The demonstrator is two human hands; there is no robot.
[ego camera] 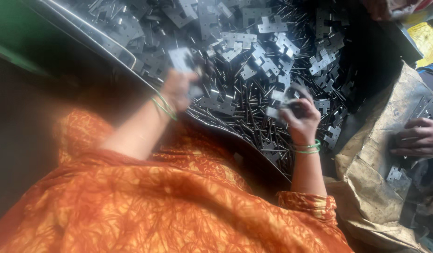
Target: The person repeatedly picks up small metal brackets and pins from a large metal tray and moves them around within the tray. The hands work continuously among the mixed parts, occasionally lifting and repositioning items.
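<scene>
Metal plate (181,59) pinched in left hand (178,89) fingers

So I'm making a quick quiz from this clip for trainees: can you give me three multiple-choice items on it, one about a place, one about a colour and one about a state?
1. Where do the metal hinge plates and thin pins lie?
A. in a heap ahead of the hands
B. hung on a wall
C. in a glass jar

2. What colour are the bangles on the right wrist?
A. red
B. green
C. white

3. What is the left hand doing?
A. resting flat and empty
B. holding a grey metal plate
C. gripping a hammer

Answers: 1 A, the parts fill the space ahead of both hands. 2 B, thin green rings circle the wrist. 3 B, a plate sticks up from its blurred grip.
</scene>
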